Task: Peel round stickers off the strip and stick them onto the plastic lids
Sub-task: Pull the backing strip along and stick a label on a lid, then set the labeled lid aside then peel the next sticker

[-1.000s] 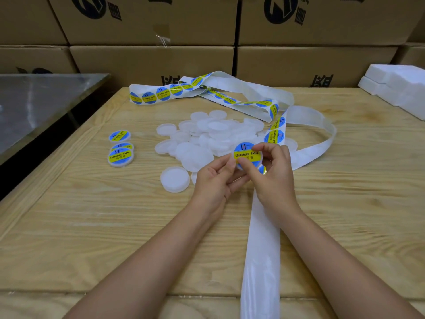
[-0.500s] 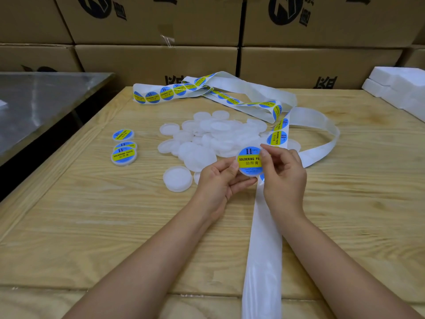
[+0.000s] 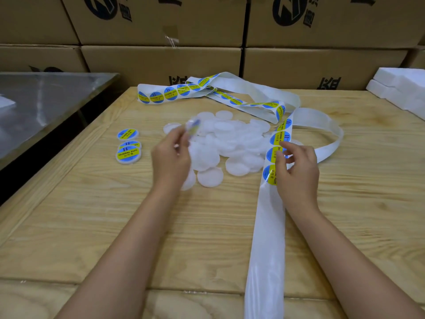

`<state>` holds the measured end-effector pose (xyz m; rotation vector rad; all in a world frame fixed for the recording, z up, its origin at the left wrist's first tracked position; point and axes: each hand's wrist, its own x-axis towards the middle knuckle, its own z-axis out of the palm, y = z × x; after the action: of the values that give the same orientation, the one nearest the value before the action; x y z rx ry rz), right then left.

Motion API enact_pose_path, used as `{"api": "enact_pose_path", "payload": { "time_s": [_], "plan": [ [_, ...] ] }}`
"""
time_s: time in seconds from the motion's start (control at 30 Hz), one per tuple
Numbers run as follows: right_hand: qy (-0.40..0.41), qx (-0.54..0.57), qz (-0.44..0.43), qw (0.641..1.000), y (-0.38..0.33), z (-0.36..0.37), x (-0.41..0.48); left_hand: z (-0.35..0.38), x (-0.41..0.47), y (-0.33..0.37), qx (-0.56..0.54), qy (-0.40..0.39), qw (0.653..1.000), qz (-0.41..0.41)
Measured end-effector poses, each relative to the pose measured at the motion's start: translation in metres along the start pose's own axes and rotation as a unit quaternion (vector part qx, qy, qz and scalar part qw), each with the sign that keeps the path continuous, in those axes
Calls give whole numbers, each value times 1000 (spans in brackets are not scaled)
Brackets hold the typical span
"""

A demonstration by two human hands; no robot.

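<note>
My left hand [image 3: 171, 157] holds a stickered lid [image 3: 192, 125], blurred by motion, up over the left side of the pile of bare white lids [image 3: 232, 139]. My right hand [image 3: 296, 171] rests on the white sticker strip [image 3: 264, 238], fingertips touching a blue-and-yellow round sticker [image 3: 272, 154] on it; its fingers are apart and grip nothing. The strip runs from the table's near edge up to a loop at the back, where more stickers [image 3: 170, 93] sit on it. Three finished stickered lids [image 3: 127, 154] lie at the left.
The wooden table [image 3: 92, 226] has a raised rim at the left. A steel table [image 3: 41, 100] stands further left. Stacked cardboard boxes [image 3: 161, 61] wall off the back. White foam blocks [image 3: 400, 88] lie at the back right corner.
My hands have parted. The left hand has carried the stickered lid left and away from me. The right hand has let go of it and dropped onto the strip.
</note>
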<state>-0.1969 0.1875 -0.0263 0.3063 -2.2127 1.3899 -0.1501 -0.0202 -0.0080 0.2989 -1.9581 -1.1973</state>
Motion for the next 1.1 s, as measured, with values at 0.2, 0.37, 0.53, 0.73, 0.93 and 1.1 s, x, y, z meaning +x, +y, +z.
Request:
{"api": "enact_pose_path", "payload": {
  "time_s": [0.2,0.37,0.53,0.73,0.93,1.1],
  "plan": [
    [-48,-121,28,991,20,-2,8,-58,31,-56,151,187,966,-98],
    [-94,-214,35,972,28,3,8,-69,33,-73,213,182,938,-203],
    [-86,-180,67,978,26,2,6,-70,34,-74,229,176,927,-239],
    [-106,-173,109,973,27,-2,12,-70,35,-77,247,168,924,-241],
    [-48,-33,143,988,22,-6,13,-72,35,-77,291,180,916,-210],
    [-39,116,176,977,18,-6,11,-50,26,-45,231,188,954,42]
  ]
}}
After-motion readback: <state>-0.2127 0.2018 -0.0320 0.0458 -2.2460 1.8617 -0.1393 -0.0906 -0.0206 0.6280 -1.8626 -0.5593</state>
